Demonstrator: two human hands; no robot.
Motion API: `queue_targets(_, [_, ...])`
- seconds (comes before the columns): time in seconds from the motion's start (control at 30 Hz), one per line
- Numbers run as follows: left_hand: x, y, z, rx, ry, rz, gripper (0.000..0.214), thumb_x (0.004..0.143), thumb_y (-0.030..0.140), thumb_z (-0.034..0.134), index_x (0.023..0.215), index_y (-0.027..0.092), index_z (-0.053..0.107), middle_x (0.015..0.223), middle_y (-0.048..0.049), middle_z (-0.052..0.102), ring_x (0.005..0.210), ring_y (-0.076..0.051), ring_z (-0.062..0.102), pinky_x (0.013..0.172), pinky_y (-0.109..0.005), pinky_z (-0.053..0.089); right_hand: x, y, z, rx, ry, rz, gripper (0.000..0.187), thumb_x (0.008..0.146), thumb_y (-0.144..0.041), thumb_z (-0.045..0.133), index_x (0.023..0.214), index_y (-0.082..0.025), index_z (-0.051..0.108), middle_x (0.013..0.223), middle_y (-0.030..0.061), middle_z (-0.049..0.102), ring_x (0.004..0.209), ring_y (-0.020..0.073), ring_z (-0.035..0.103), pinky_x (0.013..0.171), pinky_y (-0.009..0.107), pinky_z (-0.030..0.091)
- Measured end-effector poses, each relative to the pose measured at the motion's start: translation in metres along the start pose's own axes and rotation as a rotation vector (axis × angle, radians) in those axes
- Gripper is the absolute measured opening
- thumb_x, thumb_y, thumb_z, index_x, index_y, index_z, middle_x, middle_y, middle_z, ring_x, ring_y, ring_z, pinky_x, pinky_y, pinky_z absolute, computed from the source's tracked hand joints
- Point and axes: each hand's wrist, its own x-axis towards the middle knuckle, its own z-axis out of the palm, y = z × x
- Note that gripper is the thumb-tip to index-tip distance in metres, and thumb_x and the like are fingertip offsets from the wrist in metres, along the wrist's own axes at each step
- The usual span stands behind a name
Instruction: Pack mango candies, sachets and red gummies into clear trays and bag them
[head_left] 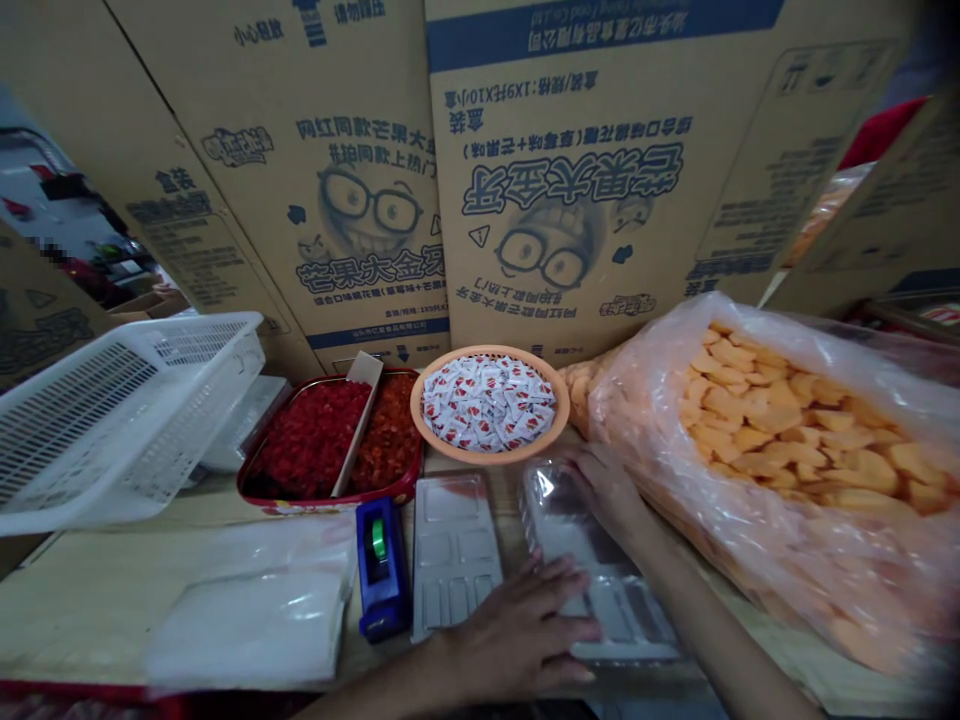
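Clear plastic tray [622, 610] lies on the wooden desk [90, 610], just right of a second moulded tray [454, 555], and both of the person's hands are on it. The left hand [517, 625] rests over its lower left side with the fingers spread, so that grip is apart, pressing flat rather than clamping. The right hand [604, 490] curves over the far edge; the fingers wrap the rim, but whether that grip is closed on the plastic I cannot tell. As far as the view shows, the work looks early: neither tray holds any food or sachets, only bare moulded wells. Supplies look barely drawn down. An orange bowl [551, 380] is heaped with white-and-red sachets [487, 405], and a large clear plastic bag [750, 560] bulges with orange pieces [772, 420], possibly dried fruit. Beyond the trays, a red tin tray [255, 480] carries dark red diced pieces [307, 440] and orange-red diced pieces [390, 435] in 2 sections, parted by a cardboard divider [352, 430]. A blue tape dispenser [382, 570] with a green roll stands near the second tray, and a stack of white plastic sheets [251, 610] lies to its left. A white plastic basket [127, 420] sits tilted at the far left, with printed cardboard cartons [570, 270] leaning along the back.
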Motion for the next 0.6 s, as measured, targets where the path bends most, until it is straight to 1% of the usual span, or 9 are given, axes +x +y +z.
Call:
queue_targets(0.1, [0.003,-0.004,0.01,-0.133,0.269,-0.079,0.08,0.073,0.031,0.07,0.142,0.041,0.03,0.155,-0.0027,0.019,0.143,-0.027,0.011,0.116,-0.048,0.012,0.007,-0.012,-0.02,0.043,0.02,0.025,0.023,0.094,-0.03,0.041,0.092,-0.02,0.062,0.083,0.0073,0.062,0.08,0.022,0.057,0.07,0.036,0.049])
queue_targets(0.13, [0.007,-0.006,0.014,-0.23,0.373,-0.129,0.087,0.071,0.032,0.072,0.144,0.04,0.024,0.156,-0.0036,0.016,0.143,-0.027,0.011,0.116,-0.048,0.013,0.009,-0.017,-0.026,0.053,0.04,0.031,0.022,0.094,-0.031,0.042,0.092,-0.021,0.062,0.083,0.0071,0.061,0.081,0.0219,0.057,0.071,0.036,0.048])
queue_targets(0.2, [0.02,-0.006,0.021,-0.493,0.519,-0.224,0.098,0.066,0.034,0.077,0.146,0.038,0.019,0.154,-0.0075,0.023,0.141,-0.028,0.022,0.114,-0.046,0.023,0.016,-0.03,-0.039,0.065,0.079,0.04,0.02,0.093,-0.032,0.044,0.092,-0.021,0.061,0.083,0.0068,0.061,0.082,0.0218,0.057,0.071,0.035,0.048])
queue_targets(0.3, [0.042,0.001,0.025,-0.942,0.487,-0.363,0.1,0.058,0.036,0.082,0.141,0.034,0.027,0.133,-0.0133,0.05,0.116,-0.031,0.055,0.093,-0.046,0.047,0.025,-0.047,-0.053,0.093,0.104,0.023,0.018,0.093,-0.03,0.045,0.096,-0.021,0.061,0.087,0.0071,0.061,0.086,0.0213,0.057,0.074,0.034,0.047])
queue_targets(0.37, [0.053,0.011,0.021,-1.135,0.434,-0.467,0.093,0.058,0.032,0.082,0.136,0.031,0.033,0.115,-0.0122,0.061,0.097,-0.029,0.065,0.079,-0.042,0.052,0.031,-0.044,-0.061,0.087,0.129,0.052,0.019,0.093,-0.031,0.046,0.101,-0.021,0.06,0.094,0.0079,0.062,0.091,0.0218,0.056,0.079,0.036,0.047])
queue_targets(0.43, [0.057,0.021,0.014,-1.216,0.449,-0.533,0.085,0.058,0.025,0.082,0.131,0.027,0.038,0.108,-0.0113,0.064,0.091,-0.029,0.066,0.074,-0.039,0.053,0.035,-0.024,-0.074,0.015,0.201,0.181,0.021,0.092,-0.033,0.045,0.099,-0.019,0.06,0.096,0.0087,0.062,0.092,0.0223,0.056,0.08,0.036,0.046])
queue_targets(0.5, [0.058,0.028,0.005,-1.234,0.472,-0.573,0.079,0.06,0.019,0.08,0.128,0.024,0.039,0.111,-0.0123,0.063,0.092,-0.03,0.066,0.074,-0.039,0.052,0.037,0.012,-0.091,-0.151,0.254,0.404,0.021,0.092,-0.029,0.043,0.093,-0.016,0.06,0.09,0.0096,0.061,0.088,0.0225,0.057,0.078,0.035,0.046])
queue_targets(0.53, [0.057,0.03,0.0,-1.233,0.472,-0.592,0.076,0.061,0.017,0.078,0.127,0.023,0.04,0.112,-0.0131,0.062,0.093,-0.031,0.066,0.075,-0.04,0.052,0.037,0.032,-0.101,-0.284,0.186,0.51,0.02,0.09,-0.025,0.045,0.093,-0.014,0.061,0.09,0.0114,0.061,0.088,0.0236,0.057,0.078,0.035,0.045])
queue_targets(0.6, [0.055,0.031,-0.009,-1.219,0.473,-0.616,0.072,0.064,0.014,0.075,0.127,0.021,0.039,0.114,-0.0146,0.062,0.096,-0.032,0.065,0.078,-0.043,0.051,0.036,0.072,-0.118,-0.534,-0.052,0.683,0.025,0.087,-0.017,0.042,0.099,-0.012,0.063,0.099,0.0145,0.061,0.095,0.0256,0.056,0.08,0.034,0.043])
